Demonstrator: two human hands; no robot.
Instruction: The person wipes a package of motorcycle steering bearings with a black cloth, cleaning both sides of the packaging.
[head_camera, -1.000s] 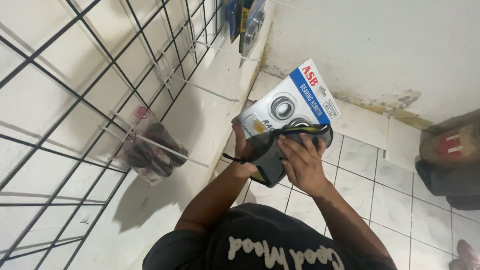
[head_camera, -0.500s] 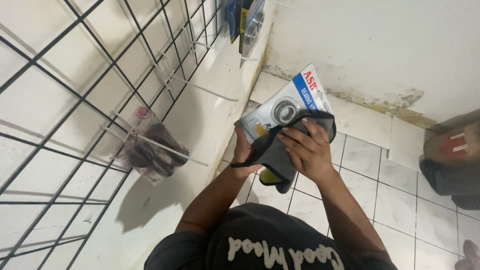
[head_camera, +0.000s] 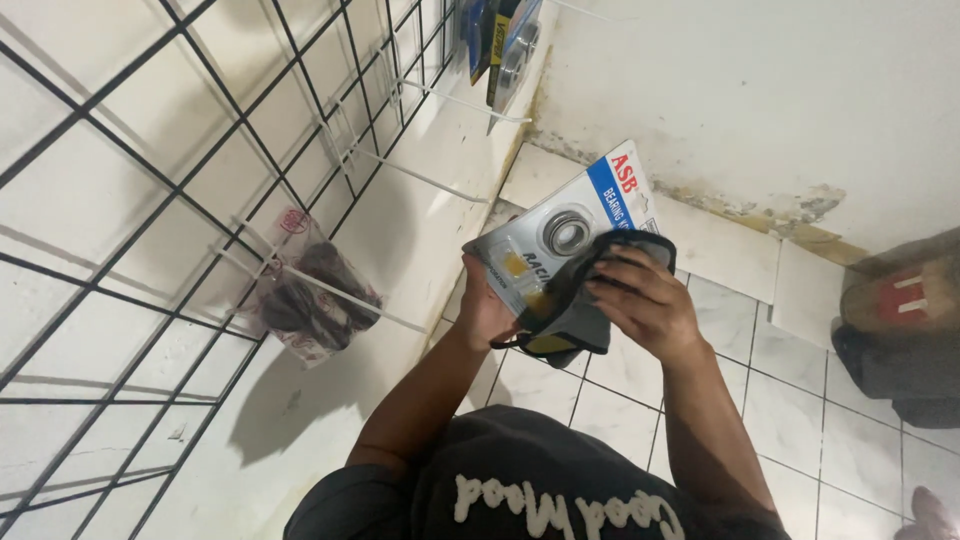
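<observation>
My left hand (head_camera: 487, 305) grips a flat blister card (head_camera: 560, 235), grey and blue with round metal bearings under clear plastic, by its lower left edge. My right hand (head_camera: 640, 300) presses a dark grey cloth (head_camera: 575, 315) with a yellow patch against the card's lower right face. The cloth covers part of the card and hangs below it. Both hands are held in front of my chest, above a tiled floor.
A black wire grid (head_camera: 200, 150) with white hooks covers the tiled wall on the left. A clear bag of dark parts (head_camera: 310, 295) hangs on one hook. More packaged goods (head_camera: 505, 40) hang at the top. A dark bag (head_camera: 900, 330) sits on the floor at right.
The cloth under my right hand has slid across the card's face, from its lower edge up over the right side. The card has tilted slightly and stayed in my left hand.
</observation>
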